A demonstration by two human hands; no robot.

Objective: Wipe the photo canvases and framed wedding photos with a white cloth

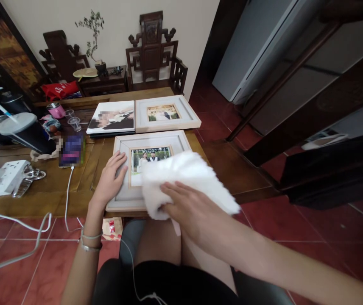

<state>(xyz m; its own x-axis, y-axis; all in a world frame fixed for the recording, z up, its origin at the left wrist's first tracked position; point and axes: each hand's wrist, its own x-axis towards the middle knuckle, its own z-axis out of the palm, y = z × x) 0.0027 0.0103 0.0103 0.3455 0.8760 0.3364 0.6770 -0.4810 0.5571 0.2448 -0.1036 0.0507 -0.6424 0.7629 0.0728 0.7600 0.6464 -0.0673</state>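
A framed photo (pixel 122 202) lies flat at the near edge of the wooden table, its picture showing two people outdoors. My left hand (pixel 110 178) rests on the left side of the frame with its fingers laid over the border. In my right hand (pixel 189 207) is a fluffy white cloth (pixel 188 169), spread over the lower right part of the frame and hanging past the table edge. The cloth hides that part of the picture, and my right thumb is partly tucked beneath it.
Behind lie a second framed photo (pixel 141 114) and a photo album (pixel 111 120). To the left are a dark tumbler (pixel 30 133), a phone (pixel 71 150) on a white cable, a power strip (pixel 5 178) and small cups (pixel 74 123). Carved chairs (pixel 152 46) stand by the wall.
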